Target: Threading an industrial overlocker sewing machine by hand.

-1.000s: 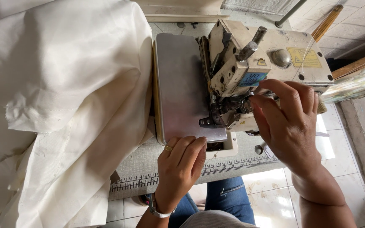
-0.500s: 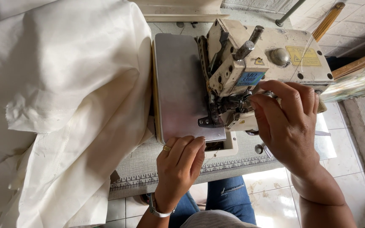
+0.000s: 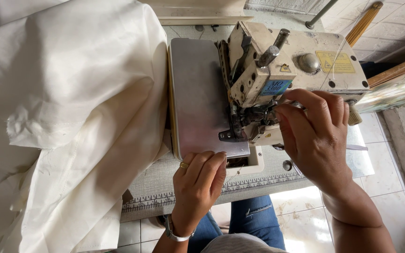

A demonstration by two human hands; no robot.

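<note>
Fabric (image 3: 66, 117), a big cream heap of it, fills the whole left side and spills over the table's (image 3: 165, 185) left end and front edge, its folds pressed right up against the left rim of the steel plate (image 3: 198, 98). That leaves the plate itself as the only bare flat room, with a narrow strip of table running along the ruler markings at the front edge. Beyond that edge: tiled floor and the person's knees in jeans.

The sewing machine (image 3: 287, 70) sits on the right half of the table, its needle parts (image 3: 247, 119) crowded at the plate's right rim.

The left hand (image 3: 198, 187) lies at the plate's near edge, fingers together and gently curled, tips touching the metal, grasping nothing; a ring shows on one finger and a watch at the wrist.

The right hand (image 3: 317, 140) is up at the machine's front, fingers bent and bunched with tips in against the needle parts. Whether they pinch a thread cannot be told.
</note>
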